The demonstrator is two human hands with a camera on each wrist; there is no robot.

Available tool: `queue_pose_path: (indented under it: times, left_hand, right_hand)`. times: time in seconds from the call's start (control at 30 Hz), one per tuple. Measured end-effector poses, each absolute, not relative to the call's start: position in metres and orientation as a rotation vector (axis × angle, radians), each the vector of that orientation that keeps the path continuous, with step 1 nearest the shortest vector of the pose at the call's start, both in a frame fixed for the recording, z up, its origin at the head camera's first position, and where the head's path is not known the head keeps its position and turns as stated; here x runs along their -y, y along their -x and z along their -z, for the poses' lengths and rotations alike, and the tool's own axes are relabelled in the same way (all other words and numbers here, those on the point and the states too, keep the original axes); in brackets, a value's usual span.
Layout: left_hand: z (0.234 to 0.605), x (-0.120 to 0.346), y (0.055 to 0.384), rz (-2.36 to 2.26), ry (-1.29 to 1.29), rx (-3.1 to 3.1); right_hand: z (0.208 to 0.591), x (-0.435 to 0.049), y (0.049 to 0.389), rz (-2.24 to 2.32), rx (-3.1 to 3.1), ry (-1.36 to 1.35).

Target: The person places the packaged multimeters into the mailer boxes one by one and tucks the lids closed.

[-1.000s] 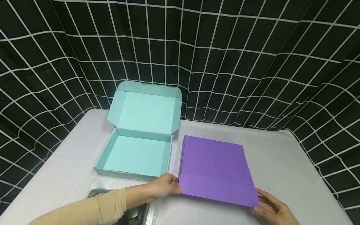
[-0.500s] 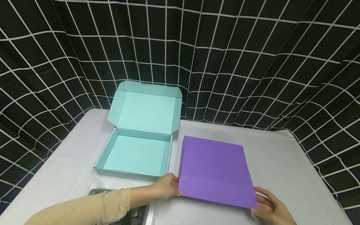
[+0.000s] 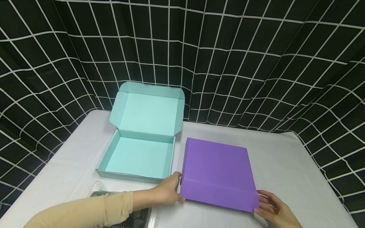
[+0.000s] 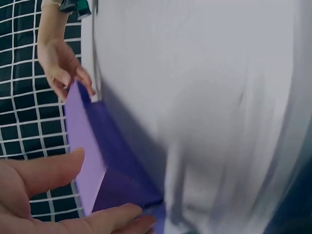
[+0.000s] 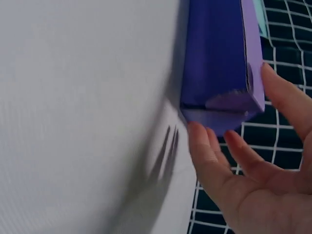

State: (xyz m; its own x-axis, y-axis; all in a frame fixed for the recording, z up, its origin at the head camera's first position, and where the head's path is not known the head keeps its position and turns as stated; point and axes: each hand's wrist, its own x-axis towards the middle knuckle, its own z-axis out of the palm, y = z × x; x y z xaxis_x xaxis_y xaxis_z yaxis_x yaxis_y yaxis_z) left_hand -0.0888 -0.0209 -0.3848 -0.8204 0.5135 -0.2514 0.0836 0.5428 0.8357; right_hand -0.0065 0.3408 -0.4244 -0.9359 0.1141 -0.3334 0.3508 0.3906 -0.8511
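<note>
Purple box (image 3: 219, 174) bracketed at its near corners

I have it at five o'clock in the head view, lying on the white table (image 3: 288, 171). I see the left hand (image 3: 168, 191) spread, fingers nearly straight, at the box's eight o'clock corner. The right hand (image 3: 275, 208), loosely spread too, touches the four o'clock corner. At ten o'clock from there, the teal box (image 3: 139, 156) stands with its lid raised; the beige sleeve (image 3: 88, 209) partly hides a clear container (image 3: 152, 218).

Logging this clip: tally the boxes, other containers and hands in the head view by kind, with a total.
Boxes: 2 (turquoise box, purple box)
Other containers: 1 (clear container, partly hidden)
Hands: 2 (left hand, right hand)
Total: 5
</note>
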Motion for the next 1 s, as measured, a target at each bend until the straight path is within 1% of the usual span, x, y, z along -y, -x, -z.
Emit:
queue_pose_path:
  times: [0.1,0.2,0.3,0.4,0.53,0.77,1.0]
  left_hand:
    - [0.378,0.021,0.095,-1.213,-0.500,-2.324]
    - [0.375,0.020,0.105,-1.287,-0.441,-2.251]
    - [0.377,0.018,0.114,-1.323,-0.389,-2.181]
    - [0.380,0.017,0.119,-1.318,-0.387,-2.156]
    - [0.385,0.015,0.123,-1.318,-0.404,-2.141]
    - [0.390,0.013,0.124,-1.402,-0.357,-2.060]
    - [0.392,0.011,0.124,-1.422,-0.341,-2.048]
  right_hand:
    - [0.424,-0.343,0.008,1.605,-2.529,-0.365]
    - [0.424,-0.343,0.011,1.609,-2.623,-0.300]
    - [0.424,-0.341,0.016,1.592,-2.619,-0.210]
    - [0.425,-0.339,0.022,1.587,-2.553,-0.182]
    - [0.428,-0.341,0.028,1.654,-2.476,-0.131]
    - [0.436,-0.349,0.034,1.939,-2.283,0.128]
    - [0.435,-0.349,0.039,1.894,-2.249,0.136]
